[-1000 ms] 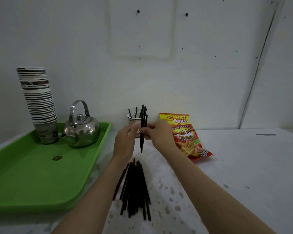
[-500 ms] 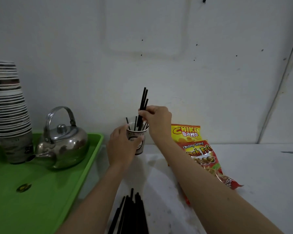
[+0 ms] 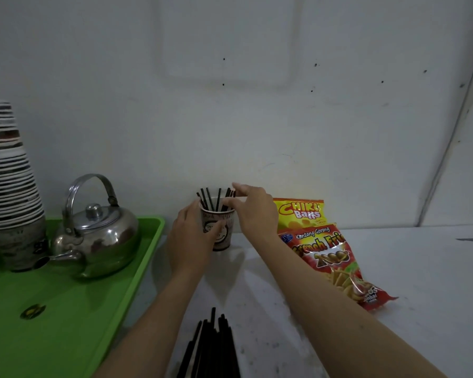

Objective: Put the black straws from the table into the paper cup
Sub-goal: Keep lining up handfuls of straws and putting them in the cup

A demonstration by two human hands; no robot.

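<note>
**Straws: some in the cup, a pile to go**

A heap of black straws point(image 3: 210, 347) lies on the table point(image 3: 393, 268) nearest the camera. Beyond, the left hand point(image 3: 189, 241) wraps the cup point(image 3: 221, 230), where several straws point(image 3: 213, 200) stand; the right hand point(image 3: 253, 210), fingers spread, apparently holds nothing.

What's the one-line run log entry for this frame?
left hand: grips printed paper cup | right hand: open at black straws in cup | table straws: remaining
</note>
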